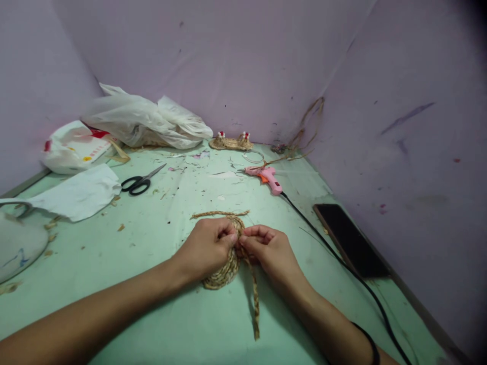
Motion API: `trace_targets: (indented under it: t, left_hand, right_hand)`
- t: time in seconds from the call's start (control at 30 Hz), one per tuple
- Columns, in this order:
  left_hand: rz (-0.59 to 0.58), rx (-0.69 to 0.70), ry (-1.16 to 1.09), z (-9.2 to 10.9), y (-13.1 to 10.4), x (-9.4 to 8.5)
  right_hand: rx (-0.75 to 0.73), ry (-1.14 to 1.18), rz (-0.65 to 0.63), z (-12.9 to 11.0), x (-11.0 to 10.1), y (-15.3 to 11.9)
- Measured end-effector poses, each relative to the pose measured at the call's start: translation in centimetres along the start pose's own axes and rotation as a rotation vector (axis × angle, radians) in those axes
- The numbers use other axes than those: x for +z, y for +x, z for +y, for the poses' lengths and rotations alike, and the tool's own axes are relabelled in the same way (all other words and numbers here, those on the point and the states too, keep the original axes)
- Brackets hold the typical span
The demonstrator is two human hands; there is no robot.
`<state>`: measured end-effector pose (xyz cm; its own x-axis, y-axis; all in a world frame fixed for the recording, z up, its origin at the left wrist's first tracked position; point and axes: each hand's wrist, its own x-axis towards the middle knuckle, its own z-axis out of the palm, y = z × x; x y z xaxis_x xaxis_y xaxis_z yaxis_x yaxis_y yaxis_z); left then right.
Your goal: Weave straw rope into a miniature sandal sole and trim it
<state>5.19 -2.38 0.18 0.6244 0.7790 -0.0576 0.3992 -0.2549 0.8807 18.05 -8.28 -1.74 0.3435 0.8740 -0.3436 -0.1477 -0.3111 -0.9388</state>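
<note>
On the table in front of me lies a coiled mat of braided straw, oval in outline and partly covered by my hands. My left hand is closed, its thumb and fingers gripping the mat's right edge. My right hand pinches a straw braid against that same edge. The braid's loose end hangs toward me and lies on the table. Just beyond my left hand, a short braided piece lies crosswise. The fingertips of both hands nearly meet, and what is between them is partly hidden.
Farther back are a pink glue gun with a black cord, black scissors and a straw piece with beaded figures. A phone lies right. Plastic bags and white cloth are left. Walls close in the back and right.
</note>
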Motion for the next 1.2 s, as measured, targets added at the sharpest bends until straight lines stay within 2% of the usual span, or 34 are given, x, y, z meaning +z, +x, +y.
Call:
trace_targets:
  t: [0.17, 0.3, 0.4, 0.47, 0.57, 0.63, 0.7, 0.77, 0.83, 0.97, 1.07, 1.2]
  left_hand:
    - [-0.068, -0.023, 0.060, -0.8, 0.2, 0.1]
    - [-0.077, -0.048, 0.094, -0.8, 0.4, 0.3]
    - [-0.073, -0.050, 0.092, -0.8, 0.5, 0.3]
    - [-0.071, -0.044, 0.084, -0.8, 0.5, 0.3]
    - [-0.061, -0.046, 0.093, -0.8, 0.4, 0.3]
    - [-0.049, -0.063, 0.138, -0.8, 0.2, 0.4]
    - [-0.044, -0.078, 0.195, -0.7, 0.0, 0.5]
    - [-0.048, -0.081, 0.240, -0.7, 0.0, 0.5]
    - [-0.051, -0.080, 0.270, -0.6, 0.0, 0.5]
    - [-0.056, -0.070, 0.258, -0.7, 0.2, 0.4]
    - [-0.056, -0.083, 0.196, -0.7, 0.2, 0.3]
    - [-0.054, -0.120, 0.214, -0.6, 0.1, 0.3]
  right_hand:
    - [-0.298, -0.470, 0.108, 0.6, -0.3, 0.1]
    - [-0.368, -0.714, 0.174, 0.6, -0.8, -0.1]
    - [-0.406, -0.731, 0.131, 0.5, -1.1, -0.1]
    - [-0.405, -0.660, 0.083, 0.5, -1.0, 0.0]
    - [-0.229, -0.397, -0.008, 0.7, -0.6, 0.2]
    - [-0.150, -0.332, -0.026, 0.9, -0.4, 0.2]
    - [-0.218, -0.524, 0.033, 0.9, -0.3, 0.0]
    - [-0.352, -0.791, 0.119, 0.8, -0.5, -0.3]
    - [-0.489, -0.907, 0.148, 0.8, -0.7, -0.5]
    - [-0.761, -0.782, -0.022, 1.0, -1.1, -0.3]
    - [-0.801, -0.720, -0.106, 1.4, -1.3, 0.1]
    - [-0.785, -0.763, -0.095, 1.4, -1.4, 0.4]
